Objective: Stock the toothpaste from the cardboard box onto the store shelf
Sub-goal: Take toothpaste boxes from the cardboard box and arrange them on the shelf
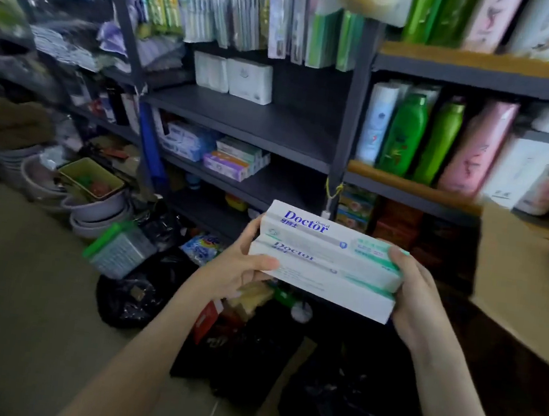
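A small stack of white and green "Doctor" toothpaste boxes (325, 264) is held in front of the dark shelf unit, level with its lower tiers. My left hand (240, 265) grips the stack's left end, thumb on the front face. My right hand (417, 290) grips the right end, fingers curled over the top. The dark middle shelf (258, 121) carries two white packs at its back. One tier down, the shelf (268, 187) has several toothpaste boxes (234, 161) stacked at its left. A tan cardboard box (522, 288) shows at the right edge.
Green and pink bottles (439, 140) fill the right-hand shelves. Hanging packs of toothbrushes (220, 5) line the top. On the floor lie black plastic bags (142, 295), stacked purple basins (96, 209), and a green-lidded container (119, 249).
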